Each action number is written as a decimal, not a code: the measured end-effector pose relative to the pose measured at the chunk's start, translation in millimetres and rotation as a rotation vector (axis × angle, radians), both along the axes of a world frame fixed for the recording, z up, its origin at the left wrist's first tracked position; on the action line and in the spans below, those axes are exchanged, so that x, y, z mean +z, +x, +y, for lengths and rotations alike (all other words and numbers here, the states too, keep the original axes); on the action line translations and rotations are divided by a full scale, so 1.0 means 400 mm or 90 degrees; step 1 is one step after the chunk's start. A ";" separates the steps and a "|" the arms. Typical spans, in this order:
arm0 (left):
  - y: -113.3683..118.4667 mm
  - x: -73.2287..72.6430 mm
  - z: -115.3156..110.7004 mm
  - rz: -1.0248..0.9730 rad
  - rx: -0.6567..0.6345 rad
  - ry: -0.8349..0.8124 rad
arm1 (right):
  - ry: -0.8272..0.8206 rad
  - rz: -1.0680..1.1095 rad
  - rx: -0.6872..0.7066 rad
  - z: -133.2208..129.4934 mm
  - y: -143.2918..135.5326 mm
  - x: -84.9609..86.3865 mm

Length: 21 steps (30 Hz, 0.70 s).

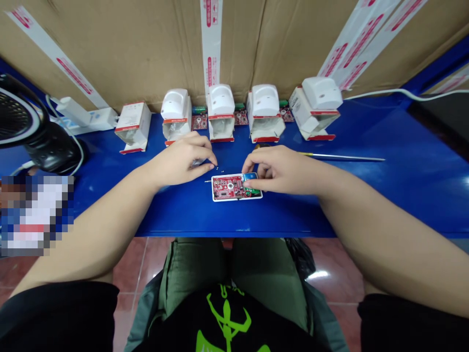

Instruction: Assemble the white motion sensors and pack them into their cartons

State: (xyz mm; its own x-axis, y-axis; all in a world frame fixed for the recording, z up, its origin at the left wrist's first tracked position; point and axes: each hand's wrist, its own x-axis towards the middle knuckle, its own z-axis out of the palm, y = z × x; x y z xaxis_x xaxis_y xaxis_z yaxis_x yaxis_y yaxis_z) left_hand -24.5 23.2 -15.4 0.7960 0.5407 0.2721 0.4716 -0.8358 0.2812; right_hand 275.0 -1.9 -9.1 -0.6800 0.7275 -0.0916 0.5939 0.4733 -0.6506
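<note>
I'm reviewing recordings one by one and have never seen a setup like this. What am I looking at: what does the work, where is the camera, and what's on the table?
There is no machine here: a person works bare-handed. The single picture comes from a camera worn on their head, looking forward and down. On the glossy blue tabletop lies a red circuit board in a shallow white rectangular case. The right hand has its fingers at the board's right end, by a blue part. The left hand has thumb and index finger close together beside tiny metal pieces; whether it holds one is too small to tell. Farther back, four rounded white housings sit on open white-and-red cardboard boxes. A thin metal rod lies to the right.
</note>
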 end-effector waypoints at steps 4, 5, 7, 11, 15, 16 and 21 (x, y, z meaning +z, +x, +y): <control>0.001 -0.001 -0.003 -0.023 -0.032 -0.004 | 0.021 0.027 0.008 -0.002 -0.004 -0.014; -0.002 -0.002 -0.001 -0.033 -0.038 -0.006 | 0.041 0.036 0.011 -0.003 -0.007 -0.017; -0.006 -0.004 0.005 -0.056 -0.041 -0.007 | 0.097 0.064 0.008 -0.002 -0.014 -0.023; -0.015 -0.007 0.018 -0.117 -0.021 0.010 | 0.202 0.074 -0.042 0.014 -0.042 -0.021; -0.022 -0.009 0.023 -0.125 -0.040 -0.013 | 0.186 -0.069 0.003 0.039 -0.078 0.002; -0.023 -0.009 0.022 -0.118 -0.047 -0.022 | 0.165 -0.102 0.017 0.045 -0.086 0.009; -0.023 -0.003 0.015 -0.085 -0.072 -0.049 | 0.083 -0.155 0.032 0.076 -0.123 0.032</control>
State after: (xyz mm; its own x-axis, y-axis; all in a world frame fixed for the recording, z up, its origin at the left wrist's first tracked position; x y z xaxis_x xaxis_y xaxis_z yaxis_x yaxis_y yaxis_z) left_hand -33.5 29.3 -16.6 0.8126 0.4732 0.3402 0.3305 -0.8549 0.3998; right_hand 225.7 28.4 3.8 -0.6848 0.7098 -0.1650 0.6991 0.5761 -0.4236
